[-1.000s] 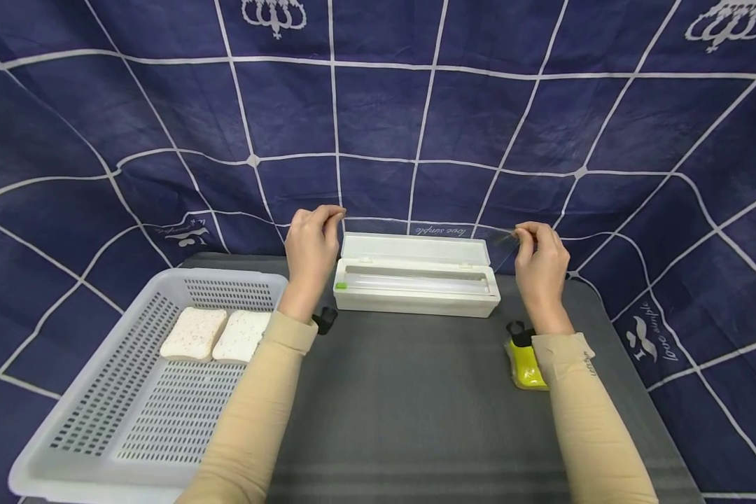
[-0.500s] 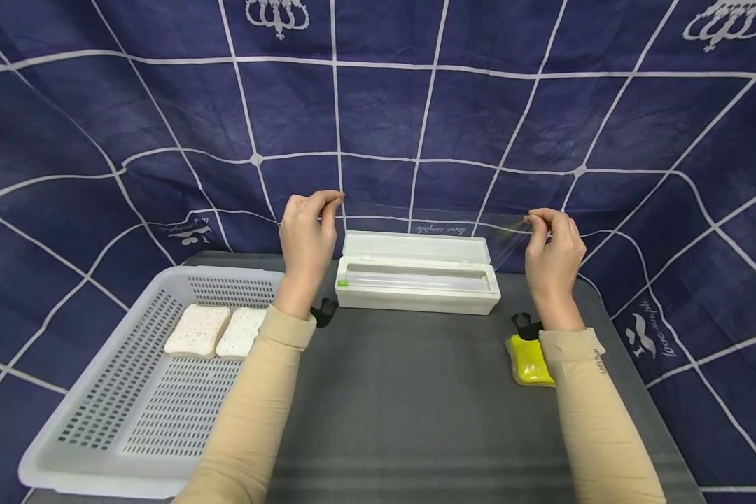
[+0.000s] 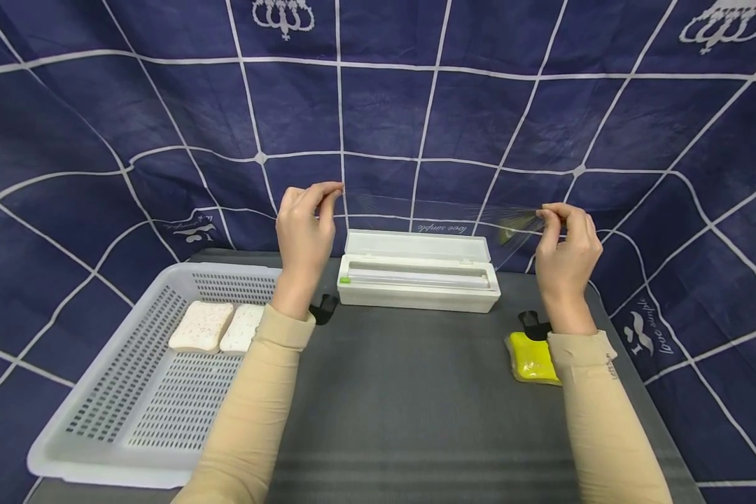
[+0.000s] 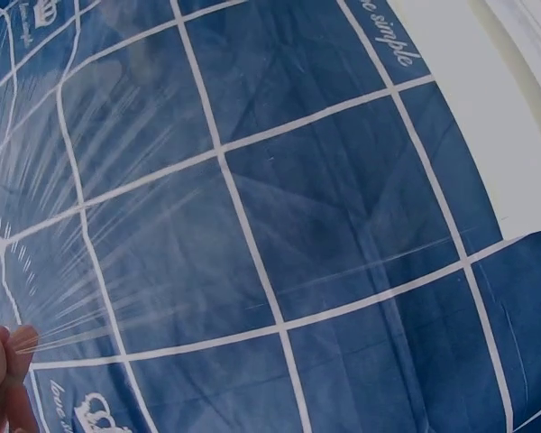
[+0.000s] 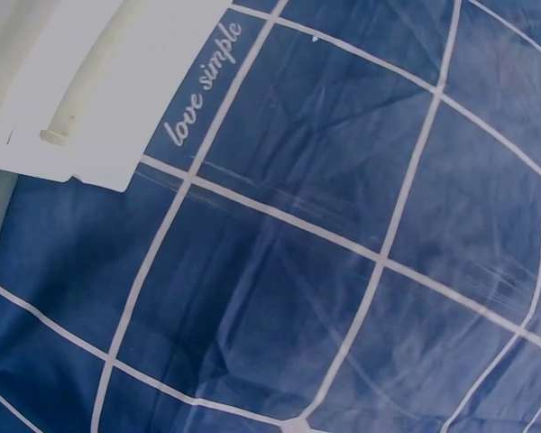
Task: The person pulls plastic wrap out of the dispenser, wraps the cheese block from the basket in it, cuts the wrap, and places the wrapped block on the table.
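Fingers of the left hand (image 3: 304, 234) pinch one edge of a clear film (image 3: 518, 225) against the thumb; the right hand (image 3: 567, 259) clamps the other side likewise. Spread wide, they seem meant to keep the sheet taut above the box. On the gray table (image 3: 409, 392), the left sleeve (image 3: 248, 420) partly hides a basket (image 3: 113, 472) holding two bread-like slices (image 3: 201, 326); the right sleeve (image 3: 605, 420) covers part of a yellow packet (image 3: 529, 357). Beyond, the white box (image 3: 416, 297) has its lid (image 3: 418, 245) tipped back, presumably to leave the roll (image 3: 422, 280) unobstructed. Farthest hangs blue cloth (image 3: 384, 112).
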Demonstrator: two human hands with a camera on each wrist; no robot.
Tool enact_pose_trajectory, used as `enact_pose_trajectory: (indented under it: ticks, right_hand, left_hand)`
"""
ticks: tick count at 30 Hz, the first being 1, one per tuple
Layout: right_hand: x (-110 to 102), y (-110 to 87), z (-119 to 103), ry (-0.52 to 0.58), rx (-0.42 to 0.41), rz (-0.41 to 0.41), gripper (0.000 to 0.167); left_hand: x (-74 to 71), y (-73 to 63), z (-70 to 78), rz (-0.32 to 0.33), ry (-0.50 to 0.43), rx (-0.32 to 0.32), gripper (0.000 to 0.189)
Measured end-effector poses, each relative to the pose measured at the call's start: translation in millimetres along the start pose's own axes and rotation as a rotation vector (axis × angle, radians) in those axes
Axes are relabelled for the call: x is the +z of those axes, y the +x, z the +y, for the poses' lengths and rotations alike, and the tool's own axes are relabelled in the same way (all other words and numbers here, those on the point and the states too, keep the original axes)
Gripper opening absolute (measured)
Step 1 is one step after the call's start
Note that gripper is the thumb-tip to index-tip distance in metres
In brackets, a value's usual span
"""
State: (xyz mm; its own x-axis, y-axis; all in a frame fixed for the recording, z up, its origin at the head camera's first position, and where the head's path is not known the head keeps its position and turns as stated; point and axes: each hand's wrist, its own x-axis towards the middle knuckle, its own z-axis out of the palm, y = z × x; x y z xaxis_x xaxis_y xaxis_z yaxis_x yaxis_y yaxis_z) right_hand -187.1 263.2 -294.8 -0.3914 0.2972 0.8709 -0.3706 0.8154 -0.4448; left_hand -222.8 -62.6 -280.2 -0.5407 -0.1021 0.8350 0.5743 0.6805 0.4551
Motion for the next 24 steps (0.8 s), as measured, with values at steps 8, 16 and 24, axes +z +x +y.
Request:
enact_pose_trajectory:
  ticks: [8,16,24]
  right_hand:
    - [-17,-19.7,0,0.009,0.020,-0.075,0.018]
    - [-45,-45.8,-2,0.027,0.048,-0.116,0.014]
    - [-79,-80.7,-10,0.035,0.112,-0.197,0.008]
  left_hand:
    - [-8.1,-17.5,-2.1,-0.014,-0.010,-0.005,0.021]
    - [-27.6,-42.6,-0.3,-0.023,-0.109,-0.039,0.011]
    - [-52.2,-82.8,7.7,-0.116,-0.227,-0.192,0.007]
